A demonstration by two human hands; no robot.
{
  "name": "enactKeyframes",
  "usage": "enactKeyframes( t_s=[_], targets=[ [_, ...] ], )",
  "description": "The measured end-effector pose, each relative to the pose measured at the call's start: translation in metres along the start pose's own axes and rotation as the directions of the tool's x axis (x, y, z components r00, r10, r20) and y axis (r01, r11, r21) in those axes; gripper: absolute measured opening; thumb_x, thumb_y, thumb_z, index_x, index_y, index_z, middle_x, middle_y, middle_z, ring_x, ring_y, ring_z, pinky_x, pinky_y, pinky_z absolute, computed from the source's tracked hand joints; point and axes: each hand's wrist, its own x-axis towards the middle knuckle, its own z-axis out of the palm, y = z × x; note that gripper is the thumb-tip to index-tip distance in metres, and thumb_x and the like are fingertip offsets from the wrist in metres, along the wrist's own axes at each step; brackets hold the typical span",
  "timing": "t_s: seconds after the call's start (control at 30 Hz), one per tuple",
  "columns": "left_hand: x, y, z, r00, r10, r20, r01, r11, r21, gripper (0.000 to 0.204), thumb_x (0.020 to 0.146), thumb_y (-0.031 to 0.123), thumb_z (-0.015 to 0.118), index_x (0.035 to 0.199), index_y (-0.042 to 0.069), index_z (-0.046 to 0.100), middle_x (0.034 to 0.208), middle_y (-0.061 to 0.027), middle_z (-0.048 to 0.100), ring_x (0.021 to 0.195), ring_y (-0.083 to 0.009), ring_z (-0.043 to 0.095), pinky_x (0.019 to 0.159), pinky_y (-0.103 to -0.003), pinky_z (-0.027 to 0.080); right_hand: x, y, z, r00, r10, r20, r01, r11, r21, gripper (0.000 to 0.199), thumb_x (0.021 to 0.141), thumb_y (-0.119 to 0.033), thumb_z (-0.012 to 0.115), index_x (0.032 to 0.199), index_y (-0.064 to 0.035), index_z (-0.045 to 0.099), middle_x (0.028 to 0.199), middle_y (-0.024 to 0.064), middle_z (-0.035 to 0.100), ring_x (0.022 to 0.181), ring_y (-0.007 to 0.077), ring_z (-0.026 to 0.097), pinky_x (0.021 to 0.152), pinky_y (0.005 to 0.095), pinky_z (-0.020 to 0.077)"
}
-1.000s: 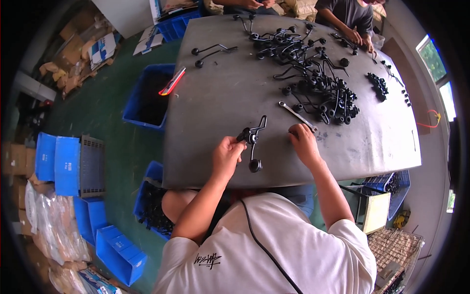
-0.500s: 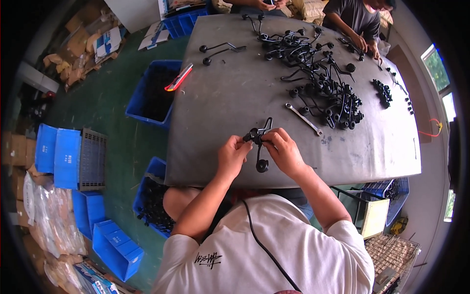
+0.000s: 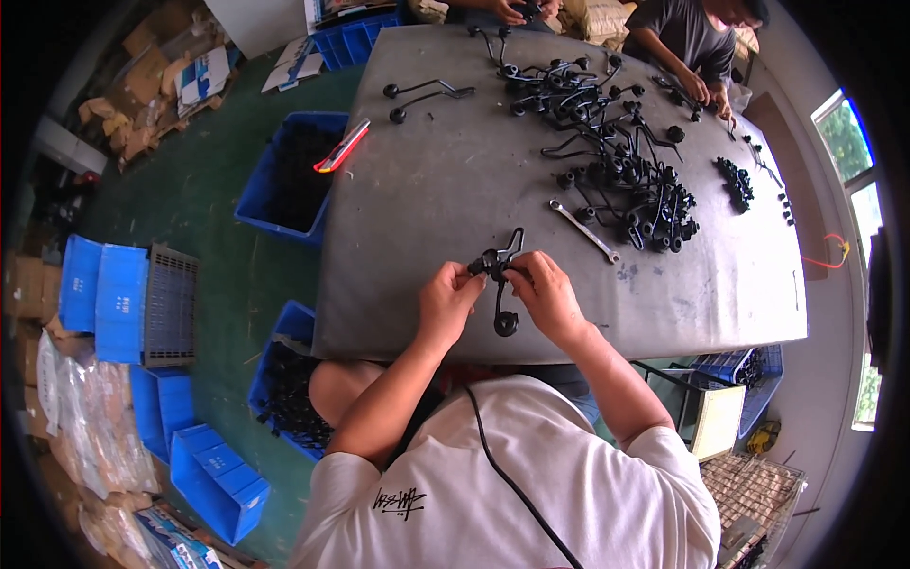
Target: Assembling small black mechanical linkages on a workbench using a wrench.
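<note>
Both my hands hold one black bent metal part (image 3: 502, 275) with round rubber ends, just above the near edge of the grey table (image 3: 445, 199). My left hand (image 3: 447, 302) grips its left end. My right hand (image 3: 545, 292) pinches the middle, and the part's lower knob hangs between my hands. A silver wrench (image 3: 584, 230) lies on the table a little beyond my right hand. A big heap of the same black parts (image 3: 621, 171) sits farther off to the right.
Two finished-looking black parts (image 3: 422, 95) lie at the far left of the table, near a red-handled tool (image 3: 341, 147). Blue bins (image 3: 284, 185) stand on the green floor to the left; one below the table edge (image 3: 284, 379) holds black parts. Other people work at the far side.
My right hand left the wrench on the table and came back to the black part. Both hands now hold it together, closer to me.
</note>
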Motion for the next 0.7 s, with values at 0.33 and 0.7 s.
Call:
enactKeyframes(
  t_s=[0.33, 0.7],
  targets=[
    [0.001, -0.006, -0.003, 1.000, -0.009, 0.026, 0.010, 0.999, -0.047, 0.015, 0.093, 0.015, 0.071, 0.097, 0.004, 0.062, 0.079, 0.0002, 0.069, 0.056, -0.0030, 0.051, 0.050, -0.020, 0.039, -0.004, -0.005, -0.005, 0.970, -0.242, -0.031, 0.238, 0.966, -0.098, 0.020, 0.089, 0.000, 0.068, 0.107, -0.0035, 0.059, 0.101, 0.0148, 0.061, 0.090, 0.0359, 0.065, 0.075, 0.0406, 0.0553],
    [-0.001, -0.004, -0.002, 1.000, 0.018, 0.018, -0.018, 1.000, -0.013, 0.015, 0.092, 0.015, 0.072, 0.097, 0.004, 0.063, 0.078, 0.0010, 0.067, 0.056, -0.0032, 0.051, 0.051, -0.021, 0.040, -0.003, 0.004, -0.009, 0.997, -0.057, 0.053, 0.052, 0.996, 0.079, 0.022, 0.088, 0.003, 0.069, 0.106, -0.0016, 0.058, 0.101, 0.0149, 0.062, 0.087, 0.0326, 0.068, 0.073, 0.0389, 0.0561]
  ],
)
